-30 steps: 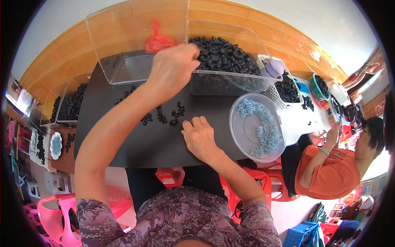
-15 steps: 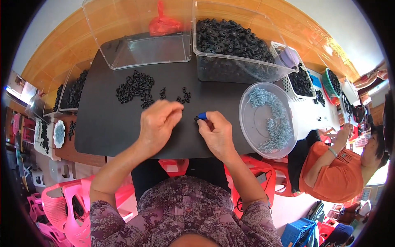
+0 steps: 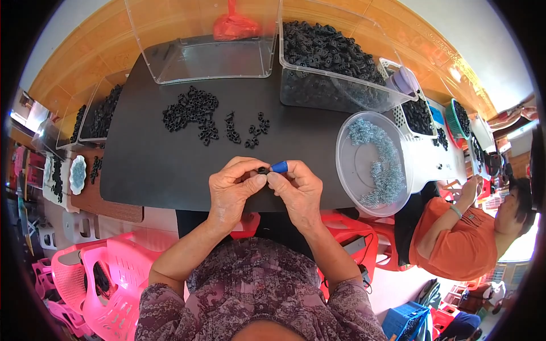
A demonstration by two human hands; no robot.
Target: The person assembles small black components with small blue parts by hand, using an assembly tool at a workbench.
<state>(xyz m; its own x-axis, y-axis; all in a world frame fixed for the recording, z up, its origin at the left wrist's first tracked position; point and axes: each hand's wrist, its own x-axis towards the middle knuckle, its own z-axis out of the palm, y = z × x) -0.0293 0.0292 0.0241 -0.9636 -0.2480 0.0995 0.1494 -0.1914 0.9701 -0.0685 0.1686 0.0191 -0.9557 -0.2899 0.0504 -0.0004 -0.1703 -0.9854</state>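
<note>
Close to the table's front edge, my left hand (image 3: 238,181) and my right hand (image 3: 297,190) meet at the fingertips. Between them they pinch a small black plastic part (image 3: 263,170); its details are mostly covered by the fingers. A blue finger cover (image 3: 279,166) sits on my right index finger. Beyond the hands lies a pile of small black ring-like parts (image 3: 190,109), with smaller groups of black parts (image 3: 257,131) to its right. To the right of my hands stands a round clear tub (image 3: 355,170) with many small metal springs (image 3: 382,176).
At the back are a clear bin (image 3: 216,71) and a second bin (image 3: 335,88) heaped with black parts. A white basket (image 3: 405,122) of black parts stands right. A person in orange (image 3: 455,238) sits at the right. Pink chairs (image 3: 122,284) stand lower left.
My left hand has come back toward me from the loose black parts and met my right hand, which has shifted slightly nearer. Both now pinch the black part. The view has shifted slightly.
</note>
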